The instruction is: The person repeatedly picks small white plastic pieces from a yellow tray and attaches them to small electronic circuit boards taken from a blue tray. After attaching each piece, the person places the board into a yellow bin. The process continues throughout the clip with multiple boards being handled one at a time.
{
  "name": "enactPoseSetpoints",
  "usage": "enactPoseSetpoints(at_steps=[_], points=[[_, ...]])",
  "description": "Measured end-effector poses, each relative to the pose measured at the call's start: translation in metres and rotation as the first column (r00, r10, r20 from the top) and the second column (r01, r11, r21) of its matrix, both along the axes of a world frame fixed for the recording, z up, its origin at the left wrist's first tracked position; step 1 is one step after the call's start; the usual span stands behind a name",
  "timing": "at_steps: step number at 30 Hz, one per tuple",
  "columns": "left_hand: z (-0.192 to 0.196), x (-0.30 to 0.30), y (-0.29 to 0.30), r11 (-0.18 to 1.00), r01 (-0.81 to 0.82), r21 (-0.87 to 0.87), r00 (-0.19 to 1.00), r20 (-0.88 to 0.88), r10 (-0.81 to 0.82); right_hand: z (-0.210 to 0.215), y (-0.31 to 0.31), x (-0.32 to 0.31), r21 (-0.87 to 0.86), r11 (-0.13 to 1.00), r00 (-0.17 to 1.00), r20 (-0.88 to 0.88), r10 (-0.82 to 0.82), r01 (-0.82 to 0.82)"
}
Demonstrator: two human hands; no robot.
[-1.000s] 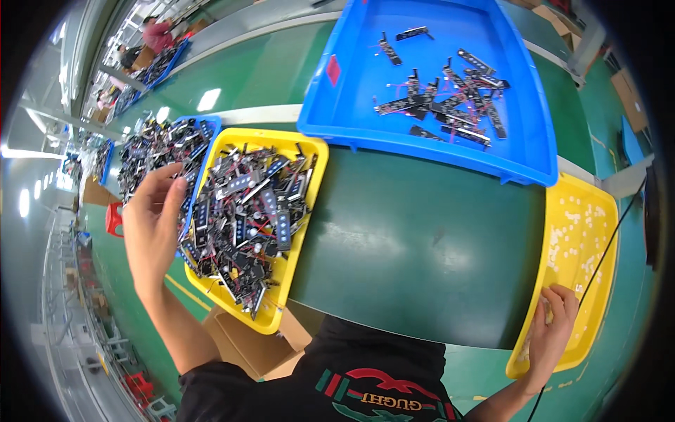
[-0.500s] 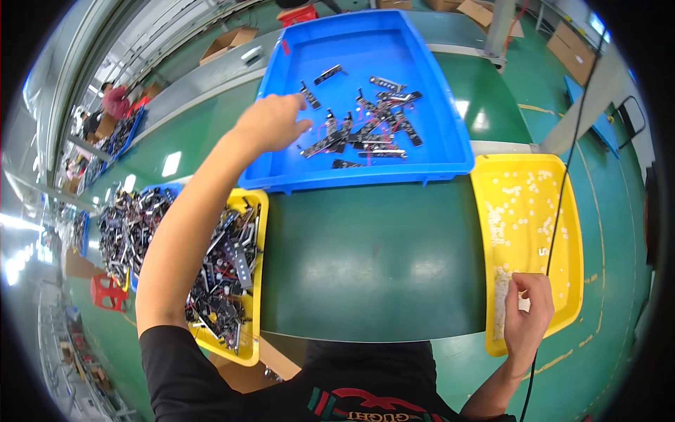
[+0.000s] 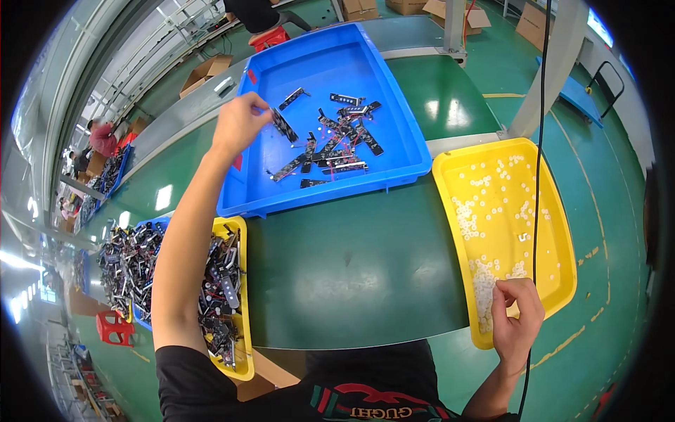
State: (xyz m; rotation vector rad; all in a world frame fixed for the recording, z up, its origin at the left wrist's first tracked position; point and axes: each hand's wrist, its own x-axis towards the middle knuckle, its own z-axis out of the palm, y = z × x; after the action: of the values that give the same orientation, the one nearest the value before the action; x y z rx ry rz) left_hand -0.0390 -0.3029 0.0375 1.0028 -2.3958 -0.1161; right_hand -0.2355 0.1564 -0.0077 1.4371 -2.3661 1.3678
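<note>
My left hand (image 3: 242,125) reaches over the left side of a blue tray (image 3: 330,199). Its thumb and fingertips are pinched at the upper end of a slim black circuit board (image 3: 285,126) with small parts on it. More such boards (image 3: 344,133), some with thin red wires, lie in a loose heap in the tray. My right hand (image 3: 519,318) is over the near end of a yellow tray (image 3: 562,281). Its thumb and forefinger are closed together beside a pile of small white rings (image 3: 484,285). Whatever sits between those fingertips is too small to make out.
Left of me, a yellow bin (image 3: 244,302) heaped with boards and wires stands partly behind my left forearm. Another heap (image 3: 126,267) lies beyond it. A black cable (image 3: 538,176) hangs across the yellow tray. The green tabletop (image 3: 337,274) lies between the trays.
The whole view has shifted, so the trays appear farther left. My left fingers, spread before, have closed at the board's end. My right hand stays by the white rings.
</note>
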Motion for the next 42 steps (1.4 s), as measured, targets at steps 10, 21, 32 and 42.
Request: enactPoseSetpoints(at_steps=[10, 21, 32, 42], points=[[0.051, 0.039, 0.078, 0.605, 0.468, 0.644, 0.645, -0.717, 0.265, 0.007, -0.048, 0.05, -0.256, 0.923, 0.931, 0.154, 0.332, -0.286], [-0.011, 0.047, 0.281, 0.029, 0.801, 0.598, 0.362, -0.522, 0.772, -0.017, -0.079, 0.078, -0.474, 0.782, 0.497, 0.604, 0.623, -0.404], [-0.058, 0.017, 0.307, 0.252, 0.845, 0.472, 0.088, -0.588, 0.804, -0.03, -0.081, 0.089, -0.518, 0.813, 0.487, 0.656, 0.577, -0.265], [-0.065, 0.02, 0.304, 0.395, 0.735, 0.551, 0.172, -0.715, 0.677, -0.026, -0.095, 0.096, -0.43, 0.834, 0.739, 0.423, 0.524, -0.345]])
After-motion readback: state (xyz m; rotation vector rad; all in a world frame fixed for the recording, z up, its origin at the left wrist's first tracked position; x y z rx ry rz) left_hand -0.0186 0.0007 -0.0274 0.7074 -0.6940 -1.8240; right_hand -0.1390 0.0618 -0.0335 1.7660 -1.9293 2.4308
